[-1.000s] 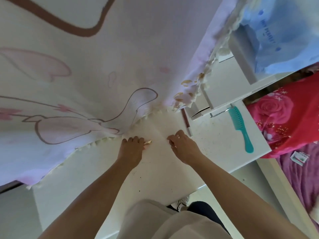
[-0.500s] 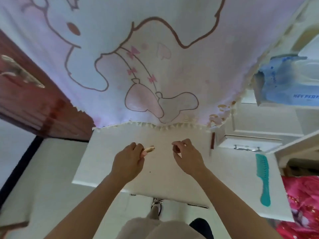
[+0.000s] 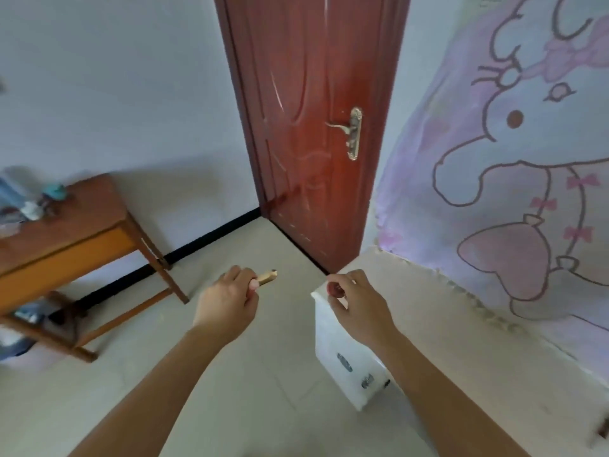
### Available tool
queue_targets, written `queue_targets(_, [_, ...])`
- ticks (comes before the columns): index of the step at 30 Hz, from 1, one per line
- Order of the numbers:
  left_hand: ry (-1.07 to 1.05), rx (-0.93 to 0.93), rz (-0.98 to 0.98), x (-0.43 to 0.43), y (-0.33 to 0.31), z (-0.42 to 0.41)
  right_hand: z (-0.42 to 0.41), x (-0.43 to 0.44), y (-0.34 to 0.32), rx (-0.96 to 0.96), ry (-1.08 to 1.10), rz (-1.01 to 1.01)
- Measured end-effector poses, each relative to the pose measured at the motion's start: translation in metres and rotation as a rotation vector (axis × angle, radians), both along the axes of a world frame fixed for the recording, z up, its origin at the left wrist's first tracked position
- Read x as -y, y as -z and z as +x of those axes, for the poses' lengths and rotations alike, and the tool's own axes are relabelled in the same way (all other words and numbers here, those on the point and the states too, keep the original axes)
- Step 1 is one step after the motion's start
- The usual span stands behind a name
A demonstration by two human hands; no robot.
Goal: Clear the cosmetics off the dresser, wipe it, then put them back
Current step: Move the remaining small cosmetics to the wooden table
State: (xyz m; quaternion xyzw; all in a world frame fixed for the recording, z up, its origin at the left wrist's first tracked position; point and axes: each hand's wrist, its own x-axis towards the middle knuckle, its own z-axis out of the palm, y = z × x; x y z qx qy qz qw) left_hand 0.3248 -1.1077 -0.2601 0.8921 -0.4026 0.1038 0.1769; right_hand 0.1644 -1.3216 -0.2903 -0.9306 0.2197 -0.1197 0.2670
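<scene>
On the left of the room stands a brown wooden table (image 3: 71, 225) with an orange drawer front, and a few small blurred things lie on its far left end, too unclear to name. Straight ahead is a shut red-brown door (image 3: 309, 127) with a brass handle (image 3: 352, 131). To the right hangs a pale cloth (image 3: 514, 166) printed with a pink cartoon rabbit, its frilled lower edge lying along the back of the white dresser (image 3: 461, 351). The dresser's near corner juts toward the middle of the view, and its white side panel shows dark marks low down. Pale floor tiles (image 3: 197, 390) fill the space between the table and the dresser, and nothing stands on them between the two.

Both bare forearms reach forward from the bottom of the view. The left hand (image 3: 227, 308) is held over the floor, knuckles up, fingers curled round a short tan pencil (image 3: 267, 278) whose dark tip points away toward the door. The right hand (image 3: 359, 308) is held above the dresser's corner, its thumb and forefinger pinching a small dark red thing (image 3: 334, 289), too small to make out. The two hands are level with each other and well apart.
</scene>
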Motion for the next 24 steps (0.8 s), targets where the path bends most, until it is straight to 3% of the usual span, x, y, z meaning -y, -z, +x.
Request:
queue_targets(13, [-0.572,0.049,-0.119,-0.369,-0.037,0.187,0.321,-0.307,-0.040,0.043,-0.528,-0.126])
queue_targets(24, [-0.746,0.008,-0.125,-0.489,-0.014,0.305,0.499,-0.431,-0.025,0.080,-0.704,-0.122])
